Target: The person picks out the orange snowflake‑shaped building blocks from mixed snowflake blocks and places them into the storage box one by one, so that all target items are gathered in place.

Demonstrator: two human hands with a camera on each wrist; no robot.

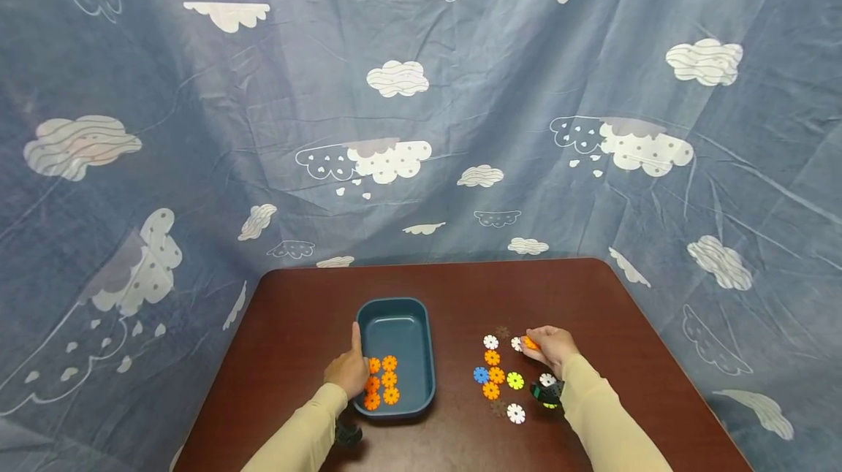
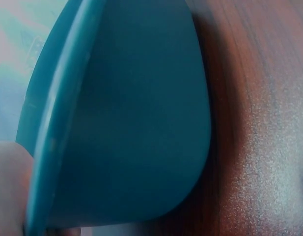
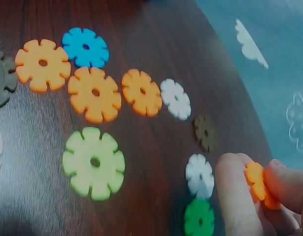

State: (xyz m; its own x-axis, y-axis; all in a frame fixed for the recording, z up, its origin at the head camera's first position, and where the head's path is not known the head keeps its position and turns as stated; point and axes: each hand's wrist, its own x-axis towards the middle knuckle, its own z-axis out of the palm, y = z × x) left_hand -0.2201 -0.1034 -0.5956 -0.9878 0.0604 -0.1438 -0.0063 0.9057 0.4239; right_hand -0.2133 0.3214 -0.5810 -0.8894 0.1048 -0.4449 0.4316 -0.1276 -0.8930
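"Why is the left hand (image 1: 349, 371) there?"

"It grips the left rim of the deep teal plastic tray (image 1: 411, 348), probably to steady it (one finger lies straight along the edge)."

"And the right hand (image 1: 554, 348)?"

"It pinches an orange notched plastic disc (image 3: 258, 182) between thumb and fingers; so thin a piece seems to need that hold. The disc is right of the tray, well apart from the left hand."

"Others like it?"

"Six orange discs (image 1: 389, 379) in the tray, near the left hand; three orange ones (image 1: 496, 375) on the red-brown wooden surface (image 1: 302, 326), left of the right hand."
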